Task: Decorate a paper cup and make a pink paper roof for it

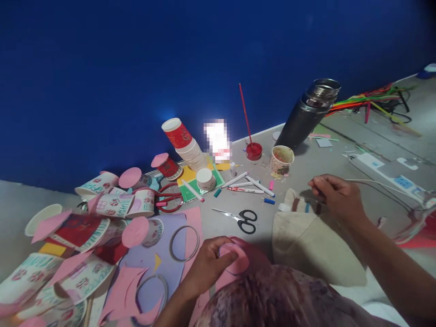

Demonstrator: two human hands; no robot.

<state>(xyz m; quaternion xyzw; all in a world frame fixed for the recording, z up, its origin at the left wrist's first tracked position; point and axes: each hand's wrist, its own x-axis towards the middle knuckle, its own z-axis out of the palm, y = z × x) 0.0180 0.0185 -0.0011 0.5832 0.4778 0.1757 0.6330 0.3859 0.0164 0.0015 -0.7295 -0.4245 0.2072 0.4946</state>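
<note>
My left hand grips a paper cup capped with a pink paper circle, low in the middle of the head view. Further right, my right hand has its fingers pinched together above a beige cloth bag; whether it holds anything I cannot tell. Black-handled scissors lie between the two hands. Pink and lilac paper sheets with two tape rings lie left of my left hand.
Several decorated cups with pink lids are piled at the left. A cup stack, markers, red scissors, a red dish with a stick, a dark flask and a power strip sit beyond. A blue wall backs the table.
</note>
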